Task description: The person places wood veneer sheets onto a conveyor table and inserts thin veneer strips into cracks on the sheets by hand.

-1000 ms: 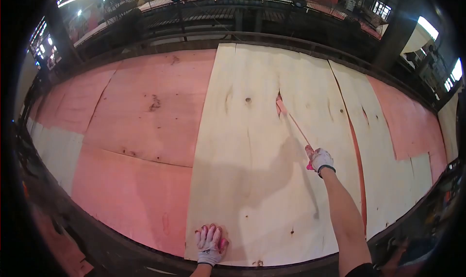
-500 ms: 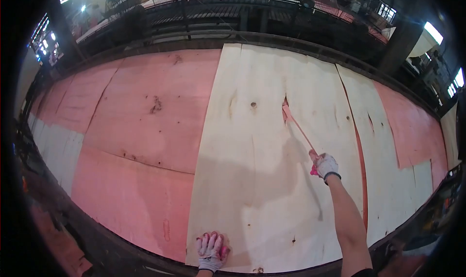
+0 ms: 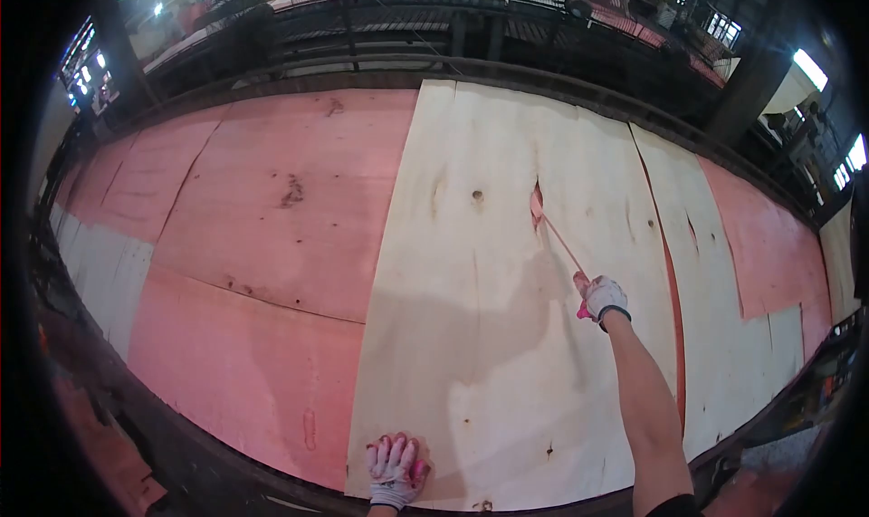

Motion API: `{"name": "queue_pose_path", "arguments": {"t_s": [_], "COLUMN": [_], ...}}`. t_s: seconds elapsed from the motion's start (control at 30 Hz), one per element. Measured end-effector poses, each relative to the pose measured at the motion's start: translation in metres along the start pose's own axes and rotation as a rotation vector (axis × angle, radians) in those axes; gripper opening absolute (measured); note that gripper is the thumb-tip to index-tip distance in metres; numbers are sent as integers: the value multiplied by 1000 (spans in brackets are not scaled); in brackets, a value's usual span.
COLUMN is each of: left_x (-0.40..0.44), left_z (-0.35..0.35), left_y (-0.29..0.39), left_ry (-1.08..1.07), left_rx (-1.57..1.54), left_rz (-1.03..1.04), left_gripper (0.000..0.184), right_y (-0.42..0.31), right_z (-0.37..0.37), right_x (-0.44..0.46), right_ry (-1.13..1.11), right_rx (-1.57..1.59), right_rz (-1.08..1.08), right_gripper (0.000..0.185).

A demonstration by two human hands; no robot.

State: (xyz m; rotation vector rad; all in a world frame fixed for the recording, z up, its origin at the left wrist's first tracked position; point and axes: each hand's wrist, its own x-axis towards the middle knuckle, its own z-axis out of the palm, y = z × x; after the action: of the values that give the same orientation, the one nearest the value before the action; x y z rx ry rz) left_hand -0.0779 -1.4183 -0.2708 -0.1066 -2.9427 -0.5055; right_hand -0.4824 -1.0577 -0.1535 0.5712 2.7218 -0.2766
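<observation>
My right hand [image 3: 601,300], in a white glove stained pink, is closed around the handle of a long thin tool [image 3: 563,243]. The tool's pink far end lies at a dark split [image 3: 538,194] in the pale wood sheet [image 3: 453,318]. Near the sheet's lower left corner, my left hand [image 3: 395,467] rests flat with its fingers spread, in a similar stained glove. It holds nothing.
Pink sheets [image 3: 281,191] cover the left side, with a pale piece [image 3: 104,268] at the far left. Another pale sheet [image 3: 724,336] and a pink one [image 3: 765,245] lie right. A dark rail [image 3: 507,71] runs behind, with fans beyond.
The view has shifted slightly, so the sheets appear a little farther right. The tool's far end has moved slightly about the split. My left hand stays on the sheet.
</observation>
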Motion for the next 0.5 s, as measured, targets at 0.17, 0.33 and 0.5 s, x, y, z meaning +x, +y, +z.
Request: {"name": "queue_pose_path", "arguments": {"t_s": [0.17,0.33,0.5], "left_x": [8,24,2], "left_z": [-6,-12,-3], "left_y": [-1,-7,-9], "left_ry": [2,-166,113], "left_rx": [-4,-144,-124], "left_rz": [-3,-15,-28], "left_gripper": [55,51,52], "right_y": [11,55,45], "right_z": [14,55,98], "right_x": [-10,-54,-198], "right_ry": [26,35,-314], "right_rx": [-165,214,1113], "right_rz": [-23,-80,82], "right_gripper": [63,50,40]}}
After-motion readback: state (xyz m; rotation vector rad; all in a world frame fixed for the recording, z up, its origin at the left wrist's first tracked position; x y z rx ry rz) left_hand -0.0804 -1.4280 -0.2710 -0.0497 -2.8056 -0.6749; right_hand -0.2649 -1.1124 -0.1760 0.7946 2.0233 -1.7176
